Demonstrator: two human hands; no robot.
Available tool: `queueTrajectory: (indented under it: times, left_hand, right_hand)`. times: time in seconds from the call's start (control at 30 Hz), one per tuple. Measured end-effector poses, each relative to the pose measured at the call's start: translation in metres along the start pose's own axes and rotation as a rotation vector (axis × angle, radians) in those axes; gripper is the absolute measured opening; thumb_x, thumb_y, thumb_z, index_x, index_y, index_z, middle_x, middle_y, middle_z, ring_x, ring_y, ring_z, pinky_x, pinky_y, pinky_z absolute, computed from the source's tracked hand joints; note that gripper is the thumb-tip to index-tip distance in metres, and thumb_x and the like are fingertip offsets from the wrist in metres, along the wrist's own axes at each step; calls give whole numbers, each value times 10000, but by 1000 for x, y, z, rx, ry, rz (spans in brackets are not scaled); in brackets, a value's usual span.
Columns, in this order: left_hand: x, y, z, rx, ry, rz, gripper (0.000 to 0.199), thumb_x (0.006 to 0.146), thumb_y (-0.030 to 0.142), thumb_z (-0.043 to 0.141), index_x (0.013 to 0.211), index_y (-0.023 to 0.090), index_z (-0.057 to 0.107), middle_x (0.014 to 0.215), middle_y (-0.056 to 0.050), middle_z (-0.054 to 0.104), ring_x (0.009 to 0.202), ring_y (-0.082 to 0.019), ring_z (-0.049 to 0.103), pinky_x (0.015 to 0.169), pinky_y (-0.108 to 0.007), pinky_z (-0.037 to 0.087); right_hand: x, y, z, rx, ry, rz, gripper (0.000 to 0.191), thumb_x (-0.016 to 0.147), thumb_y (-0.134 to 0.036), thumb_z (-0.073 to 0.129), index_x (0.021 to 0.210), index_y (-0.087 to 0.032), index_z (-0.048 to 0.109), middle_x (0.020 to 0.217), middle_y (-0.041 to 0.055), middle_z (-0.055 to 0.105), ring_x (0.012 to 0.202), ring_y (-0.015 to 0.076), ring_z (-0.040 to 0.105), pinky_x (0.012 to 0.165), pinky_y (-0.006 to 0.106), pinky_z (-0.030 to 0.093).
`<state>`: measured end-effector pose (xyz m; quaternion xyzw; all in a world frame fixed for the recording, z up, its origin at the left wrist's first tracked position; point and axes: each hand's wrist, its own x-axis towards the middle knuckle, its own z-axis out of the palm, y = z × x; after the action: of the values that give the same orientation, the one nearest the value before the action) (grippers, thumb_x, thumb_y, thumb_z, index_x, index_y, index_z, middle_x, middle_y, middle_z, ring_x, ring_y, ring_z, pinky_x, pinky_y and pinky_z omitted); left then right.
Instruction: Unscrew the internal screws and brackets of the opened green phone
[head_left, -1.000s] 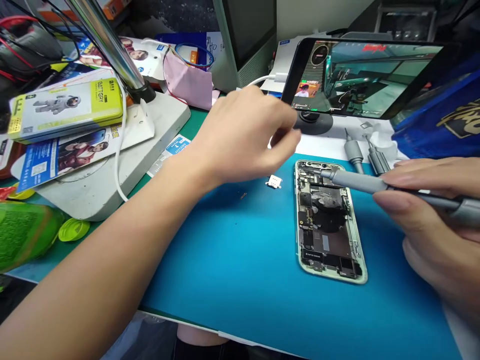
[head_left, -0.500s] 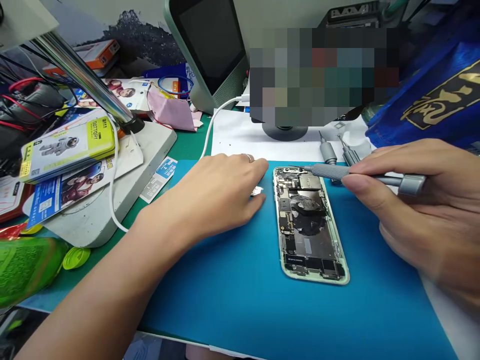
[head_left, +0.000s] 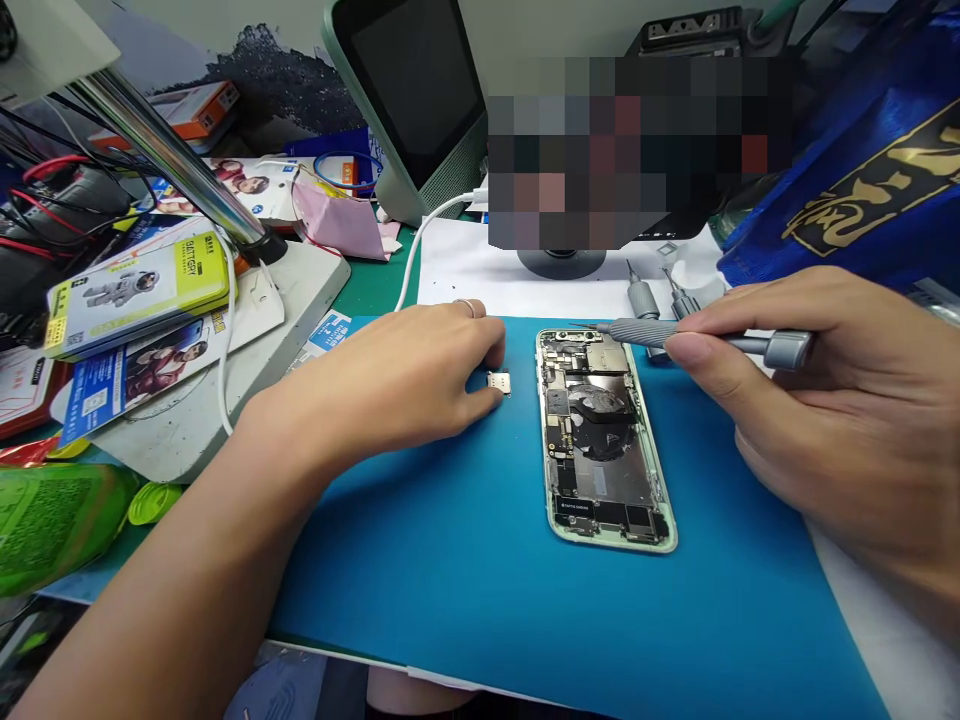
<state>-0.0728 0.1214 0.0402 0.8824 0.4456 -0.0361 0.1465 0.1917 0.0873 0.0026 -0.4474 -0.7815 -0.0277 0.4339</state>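
An opened phone [head_left: 615, 480] with a pale green frame lies on the blue mat, its battery, boards and connectors bare. My right hand [head_left: 832, 400] pinches a grey metal screwdriver [head_left: 649, 332] with a knurled grip. The driver is held nearly level, its thin tip over or just beyond the phone's top left corner; whether it touches is unclear. To the left of the phone, my left hand [head_left: 420, 370] rests on the mat, thumb and forefinger apart. Beside the thumb tip lies a small silvery metal part [head_left: 499, 382], not gripped.
Two more grey screwdrivers [head_left: 642, 300] stand behind the phone. A monitor base [head_left: 562, 263] sits on white paper at the back. At left are a lamp base [head_left: 187, 430], a yellow battery box [head_left: 142, 290], a white cable [head_left: 225, 370] and a green bottle [head_left: 60, 520].
My left hand has drawn back slightly leftward, so the small metal part shows more fully. The right hand still holds the screwdriver near the phone's top. The view has shifted a little.
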Motion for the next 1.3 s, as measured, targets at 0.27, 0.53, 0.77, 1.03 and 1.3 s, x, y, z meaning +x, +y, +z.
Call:
queueTrajectory:
  times: [0.27,0.53,0.77,1.03,1.3]
  left_hand:
    - [0,-2,1,-106,8,27,80,933,315,643,951,240,664,989,0,679,862,-189,601,691,-319,421]
    - [4,1,-6,-333,-57,130,70,920,202,667,910,237,726,890,60,733,768,-117,628,653,-261,442]
    - [2,21,-7,-472,-89,158,142,951,219,661,951,277,790,902,71,774,752,-110,672,657,-239,488]
    - [4,35,3,-471,-177,196,135,944,191,673,886,245,782,819,64,763,703,-107,661,625,-253,461]
    - [2,37,3,-436,-173,211,146,966,210,670,865,246,769,788,68,739,687,-108,629,611,-269,430]
  right_hand:
    - [-2,0,2,-7,10,70,113,967,-326,728,937,-227,683,906,-9,709,781,124,631,599,335,416]
    - [0,-2,1,-28,-15,87,123,986,-354,700,964,-235,677,905,-7,693,733,117,586,598,342,390]
    - [0,-2,3,18,23,20,66,972,-266,710,933,-256,657,896,-2,699,786,159,650,706,370,496]
    - [-2,1,2,-38,-10,29,88,1011,-323,662,957,-253,648,904,-12,681,790,148,630,763,338,499]
    - [-3,-4,0,-32,-21,68,58,1005,-309,672,968,-274,642,946,-16,688,824,158,641,786,352,498]
